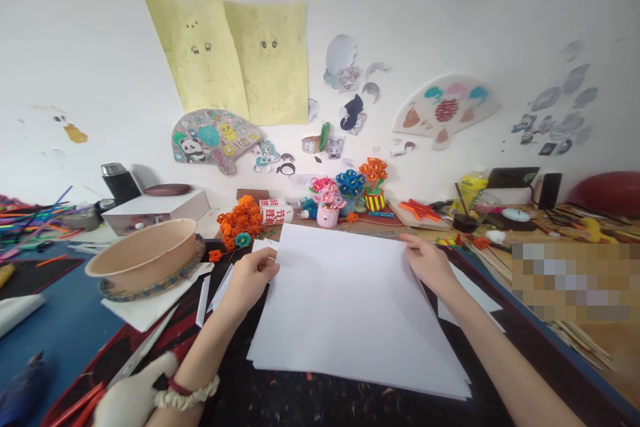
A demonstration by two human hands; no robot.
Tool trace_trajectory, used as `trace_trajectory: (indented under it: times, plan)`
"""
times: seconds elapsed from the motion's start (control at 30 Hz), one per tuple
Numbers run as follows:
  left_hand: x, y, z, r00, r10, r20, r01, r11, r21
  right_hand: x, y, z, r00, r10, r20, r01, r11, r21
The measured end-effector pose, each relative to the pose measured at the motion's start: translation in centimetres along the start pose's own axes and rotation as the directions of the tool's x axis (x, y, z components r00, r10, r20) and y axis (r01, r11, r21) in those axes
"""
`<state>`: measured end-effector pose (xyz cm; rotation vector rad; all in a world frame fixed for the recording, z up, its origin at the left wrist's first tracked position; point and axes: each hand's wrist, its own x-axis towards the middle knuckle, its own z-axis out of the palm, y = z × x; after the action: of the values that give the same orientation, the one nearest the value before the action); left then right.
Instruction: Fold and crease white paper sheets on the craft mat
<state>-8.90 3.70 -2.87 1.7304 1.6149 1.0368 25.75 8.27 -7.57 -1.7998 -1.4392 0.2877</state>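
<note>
A stack of white paper sheets (350, 313) lies before me on a dark mat, its edges slightly out of line. At the upper left edge of the stack, the thumb and fingers of my left hand (253, 280) are closed on the paper. My right hand (430, 263) grips the upper right edge, fingers bent over the border and partly hidden. More white paper (470, 297) shows under my right forearm. Beside my left forearm lie scissors (145, 347) with red handles, partly covered by a white stuffed item (133, 393).
A beige basin (143, 257) stands at left, near a white box (157, 210) and a black thermos (120, 183). Orange pipe-cleaner flowers (243, 220) and a pink flower pot (327, 210) line the back. Wooden sticks (493, 260) and a yellow-labelled bottle (470, 190) are at right.
</note>
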Motion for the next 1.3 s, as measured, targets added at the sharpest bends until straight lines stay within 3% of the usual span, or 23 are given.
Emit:
trace_trajectory:
  times: [0.13,0.4,0.57,0.63,0.73,0.83,0.93,1.1,1.2,1.3]
  plan:
    - [0.2,-0.2,-0.3,0.997,-0.072,-0.039,0.067,0.990,-0.125,-0.2,-0.7,-0.8,0.999,0.012,-0.033,-0.010,0.996,0.086]
    - [0.7,-0.9,-0.9,0.979,-0.196,-0.054,0.180,0.960,-0.216,-0.7,-1.7,-1.3,0.994,-0.032,-0.104,0.065,0.941,0.332]
    - [0.6,-0.8,-1.1,0.983,-0.178,-0.033,0.165,0.954,-0.250,-0.4,-1.6,-1.1,0.984,-0.133,-0.118,0.167,0.922,0.350]
    - [0.5,-0.6,-1.1,0.983,-0.182,-0.035,0.167,0.951,-0.262,-0.3,-1.6,-1.1,0.994,-0.088,-0.067,0.108,0.897,0.428]
    - [0.4,-0.3,-1.2,0.979,-0.202,-0.044,0.181,0.940,-0.290,-0.4,-1.9,-1.1,0.995,-0.024,0.101,-0.042,0.790,0.611]
    - [0.3,-0.3,-1.3,0.975,-0.218,-0.046,0.194,0.931,-0.310,-0.5,-2.0,-1.1,0.986,-0.020,0.165,-0.094,0.755,0.649]
    - [0.4,-0.6,-1.2,0.976,-0.214,-0.033,0.199,0.946,-0.254,-0.4,-1.7,-0.8,0.994,-0.017,0.107,-0.046,0.830,0.555]
    - [0.5,-1.2,-0.7,0.980,-0.194,-0.032,0.190,0.976,-0.109,-0.2,-1.3,-0.6,0.986,-0.150,-0.068,0.165,0.919,0.359]
    - [0.4,-1.1,-0.5,0.984,-0.163,-0.074,0.165,0.986,0.017,-0.5,-1.7,-0.7,0.991,-0.134,0.014,0.115,0.892,0.437]
    - [0.3,-0.6,-0.4,0.986,-0.127,-0.110,0.143,0.978,0.150,-1.0,-2.4,-0.9,0.982,-0.108,0.156,-0.018,0.764,0.645]
